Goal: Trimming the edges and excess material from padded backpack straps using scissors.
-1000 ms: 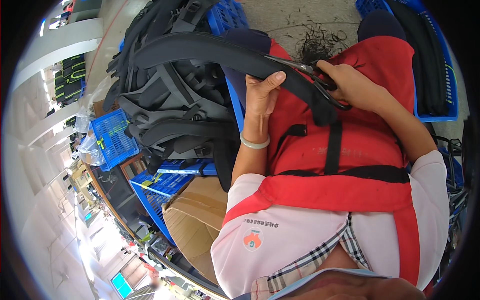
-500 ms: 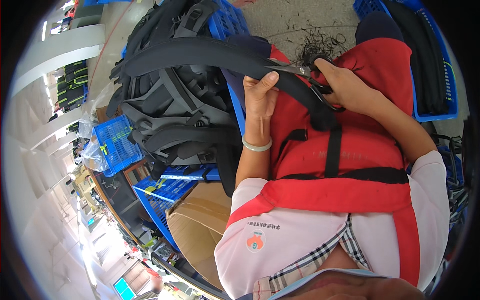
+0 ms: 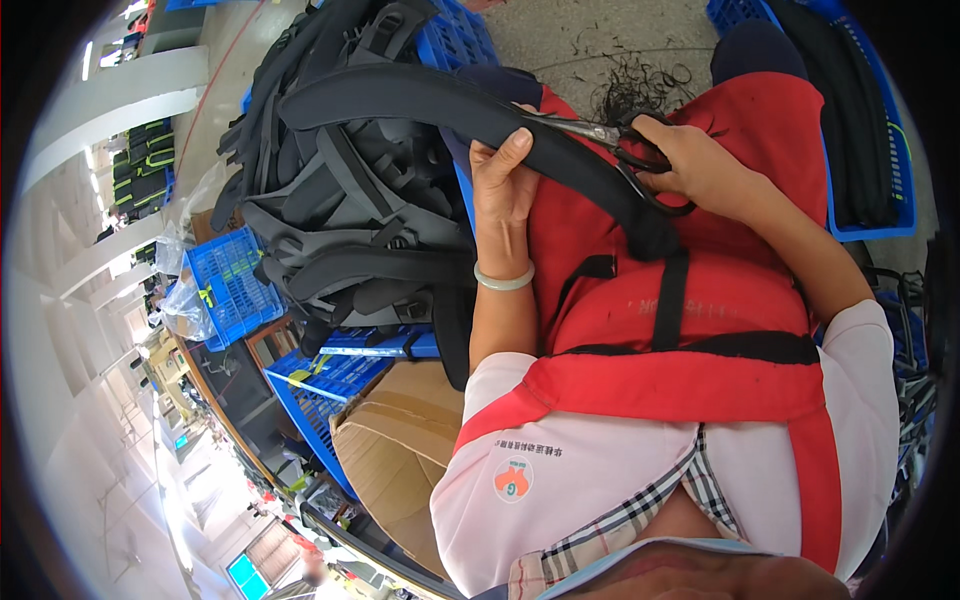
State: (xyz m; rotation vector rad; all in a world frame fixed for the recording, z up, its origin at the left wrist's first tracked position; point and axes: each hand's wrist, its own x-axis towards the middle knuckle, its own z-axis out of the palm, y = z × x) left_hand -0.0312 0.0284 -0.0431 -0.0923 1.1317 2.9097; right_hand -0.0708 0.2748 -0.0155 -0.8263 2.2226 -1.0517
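A long, curved black padded strap (image 3: 400, 95) runs from over the pile at the left to my lap. My left hand (image 3: 505, 178) is closed on its middle, thumb on top. My right hand (image 3: 700, 170) grips a pair of scissors (image 3: 590, 129) by the black handles. Their metal blades lie along the strap's far edge, with the tips beside my left fingers. Whether the blades touch the strap or a thread, I cannot tell. The strap's near end rests on my red apron (image 3: 740, 270).
Black and grey backpack harness parts (image 3: 350, 200) are heaped at the left. Blue crates (image 3: 235, 285) and an open cardboard box (image 3: 395, 450) stand lower left. Another blue crate (image 3: 880, 235) at the right holds black padded pieces. Black thread scraps (image 3: 640, 88) litter the floor ahead.
The strap has shifted right and its far end has risen slightly. My left hand has moved a little left and up. The scissors still lie along the strap's far edge.
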